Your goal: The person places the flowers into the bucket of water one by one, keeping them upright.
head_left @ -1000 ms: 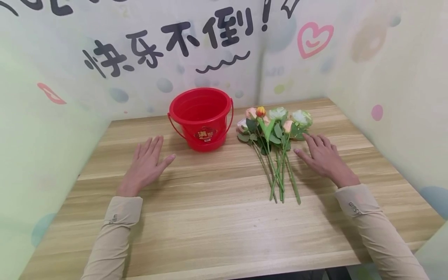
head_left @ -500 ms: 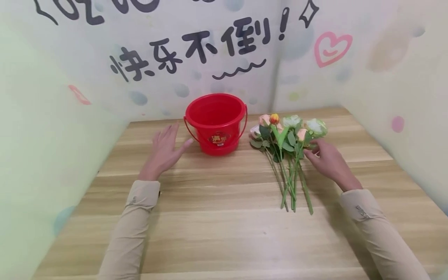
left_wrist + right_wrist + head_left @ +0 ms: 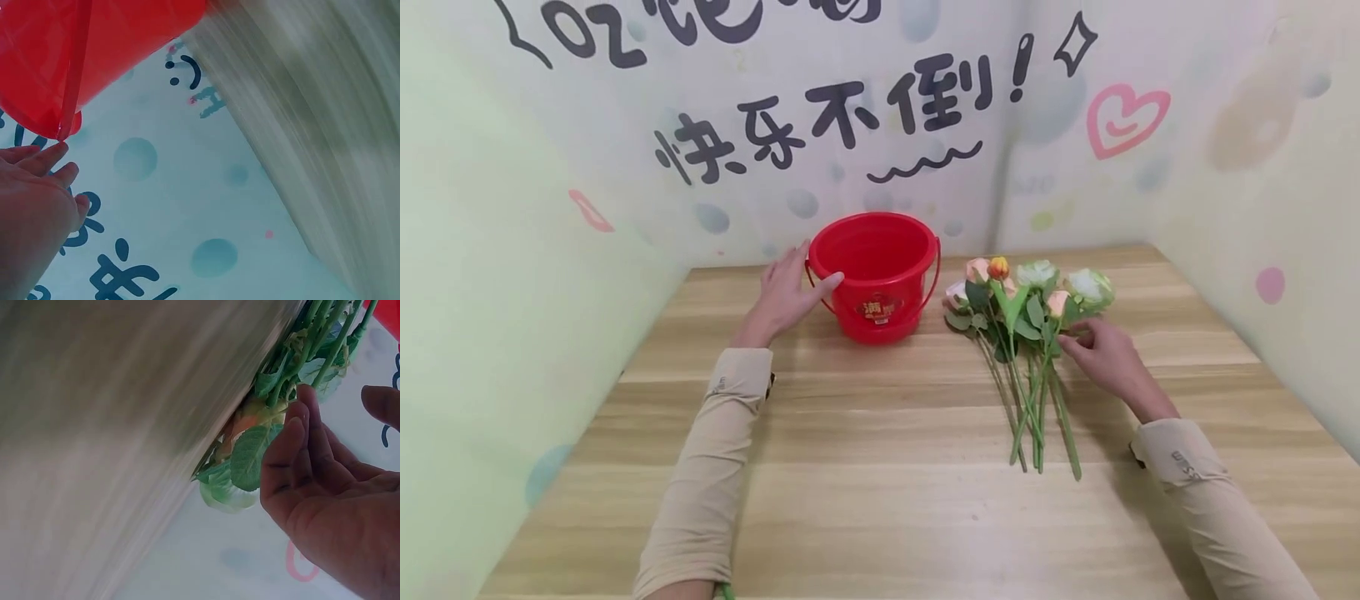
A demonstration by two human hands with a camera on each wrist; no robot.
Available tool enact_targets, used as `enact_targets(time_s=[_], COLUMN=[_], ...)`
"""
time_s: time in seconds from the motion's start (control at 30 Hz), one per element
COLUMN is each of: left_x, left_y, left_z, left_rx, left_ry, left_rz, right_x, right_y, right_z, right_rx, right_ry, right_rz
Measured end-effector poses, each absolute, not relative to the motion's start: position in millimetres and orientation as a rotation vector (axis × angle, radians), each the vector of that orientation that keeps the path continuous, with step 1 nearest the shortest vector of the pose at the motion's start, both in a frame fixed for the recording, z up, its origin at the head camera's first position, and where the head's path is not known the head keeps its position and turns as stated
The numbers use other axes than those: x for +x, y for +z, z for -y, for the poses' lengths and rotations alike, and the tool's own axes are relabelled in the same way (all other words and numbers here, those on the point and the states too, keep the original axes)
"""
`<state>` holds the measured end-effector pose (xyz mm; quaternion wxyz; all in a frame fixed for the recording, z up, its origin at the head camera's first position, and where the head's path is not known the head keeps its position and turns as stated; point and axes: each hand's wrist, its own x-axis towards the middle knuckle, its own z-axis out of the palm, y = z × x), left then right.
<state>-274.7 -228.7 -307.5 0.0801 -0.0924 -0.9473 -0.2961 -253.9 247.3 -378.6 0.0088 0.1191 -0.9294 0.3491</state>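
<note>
A red plastic bucket (image 3: 880,308) with a thin red handle stands upright toward the back of the table. My left hand (image 3: 786,293) is at its left side, fingers extended and thumb spread in front of the rim. In the left wrist view, the fingertips come right up to where the handle meets the bucket (image 3: 125,44). To the right lies a bunch of flowers (image 3: 1015,308) in white, pink and orange, stems toward me. My right hand (image 3: 1105,354) reaches in at its right edge. Seen from the right wrist, its bent fingers (image 3: 306,425) meet leaves and stems, with the thumb apart.
The wooden table (image 3: 880,517) is pale and broad. A printed wall cloth (image 3: 760,217) with dark lettering and a pink heart rises behind it and along both sides. A small green tip (image 3: 726,592) shows beside the left sleeve at the bottom edge.
My left hand has moved forward and right, up to the bucket's side. My right hand has come in to the flowers, its fingers bending. The whole view has shifted a little.
</note>
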Motion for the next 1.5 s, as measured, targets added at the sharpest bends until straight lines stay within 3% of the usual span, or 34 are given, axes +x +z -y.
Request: enact_targets(time_s=[0.53,1.5], left_x=[-281.8,-284.2], left_y=[-310.3,-311.3], left_z=[235.0,239.4], left_rx=[-0.176,-0.263], left_ry=[-1.093,-1.105], left_rz=[2.885,2.878], right_x=[-260.8,-274.4], right_y=[-371.7,-381.8], right_z=[-241.8,-243.7], right_rx=[0.257,0.031], right_ry=[1.247,1.848], right_rz=[2.987,2.827])
